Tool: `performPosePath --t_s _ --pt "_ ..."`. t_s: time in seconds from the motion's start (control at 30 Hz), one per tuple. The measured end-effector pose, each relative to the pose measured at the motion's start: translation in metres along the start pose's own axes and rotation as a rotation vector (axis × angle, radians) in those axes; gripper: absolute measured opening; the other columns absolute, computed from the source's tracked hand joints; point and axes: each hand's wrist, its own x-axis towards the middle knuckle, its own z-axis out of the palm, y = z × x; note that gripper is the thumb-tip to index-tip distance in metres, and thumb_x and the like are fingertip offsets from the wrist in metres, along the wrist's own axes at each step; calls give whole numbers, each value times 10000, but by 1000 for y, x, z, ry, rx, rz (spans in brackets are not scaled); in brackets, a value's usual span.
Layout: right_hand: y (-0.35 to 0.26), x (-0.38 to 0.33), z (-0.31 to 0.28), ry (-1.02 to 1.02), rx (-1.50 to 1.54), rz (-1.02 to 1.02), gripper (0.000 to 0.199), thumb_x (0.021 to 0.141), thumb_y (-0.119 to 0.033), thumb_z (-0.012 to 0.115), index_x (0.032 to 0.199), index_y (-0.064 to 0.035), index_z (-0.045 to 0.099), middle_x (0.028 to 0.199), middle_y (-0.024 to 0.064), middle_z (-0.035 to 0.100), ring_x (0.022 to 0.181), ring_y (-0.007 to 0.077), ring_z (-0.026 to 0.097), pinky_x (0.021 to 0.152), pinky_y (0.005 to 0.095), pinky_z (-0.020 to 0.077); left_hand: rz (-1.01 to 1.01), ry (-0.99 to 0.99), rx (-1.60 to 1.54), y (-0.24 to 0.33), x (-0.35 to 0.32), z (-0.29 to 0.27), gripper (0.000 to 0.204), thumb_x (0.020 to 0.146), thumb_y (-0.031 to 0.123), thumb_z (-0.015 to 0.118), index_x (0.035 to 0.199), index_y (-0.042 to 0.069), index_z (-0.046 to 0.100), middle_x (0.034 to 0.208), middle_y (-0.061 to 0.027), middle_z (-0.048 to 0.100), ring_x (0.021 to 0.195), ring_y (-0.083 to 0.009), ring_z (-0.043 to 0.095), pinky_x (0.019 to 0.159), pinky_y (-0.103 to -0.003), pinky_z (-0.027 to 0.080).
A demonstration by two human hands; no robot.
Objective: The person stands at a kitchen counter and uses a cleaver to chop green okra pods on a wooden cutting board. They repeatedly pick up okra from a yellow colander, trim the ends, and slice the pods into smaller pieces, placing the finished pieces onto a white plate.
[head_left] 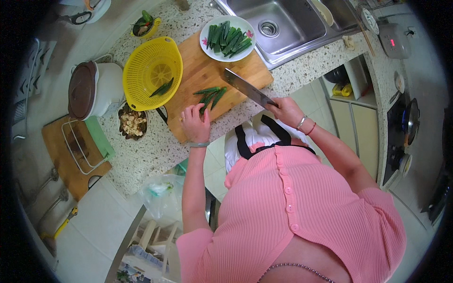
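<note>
My right hand [287, 112] is closed around the handle of a cleaver [247, 87], whose blade points up and left over the wooden cutting board [188, 89]. My left hand [196, 123] is at the board's near edge, its fingers bent and touching a green okra pod [204, 104]. Several more okra pieces [218, 97] lie just beyond those fingertips. At the board's far end, a white plate [205, 53] carries a heap of cut okra [229, 38]. A yellow colander [137, 61] overlaps the board's left side, with a few okra pods [163, 88] in it.
Beyond the board is a steel sink [292, 21]. On the left stand a bowl of pale chopped pieces [132, 122], a lidded white container [101, 85] and a small yellow-handled bowl [153, 30]. A stove with a pan [412, 121] is far right. A plastic bag [163, 193] hangs below the counter edge.
</note>
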Motion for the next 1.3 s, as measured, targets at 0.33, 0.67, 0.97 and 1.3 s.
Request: performPosePath --t_s 0.33,0.67,0.97,1.3 --pt "-3 -11 -3 -50 -120 -70 244 874 -270 604 826 -38 665 714 227 607 666 407 599 613 482 473 -49 -121 159 -3 5 -4 229 824 120 645 1051 147 629 1016 -54 548 962 -252 566 807 -416 416" --pt "5 -18 -3 -48 -186 -107 244 880 -292 605 844 -56 658 719 214 615 672 405 602 620 489 476 -21 35 -30 -13 -1 -4 211 826 56 630 1034 81 606 1161 -115 496 903 -274 583 809 -395 472" --pt "6 -12 6 -34 -156 -104 256 885 -302 597 840 -57 656 701 209 612 669 393 603 609 485 468 68 -90 -261 3 -5 10 207 841 -15 582 1035 50 610 1110 -121 549 1044 -313 553 896 -396 460" --pt "14 -14 -3 -22 -27 -7 225 918 -227 583 886 -16 654 558 97 565 501 167 567 526 330 458 230 -19 -259 4 31 28 179 830 50 612 1005 70 645 1031 -97 616 978 -296 575 842 -395 471"
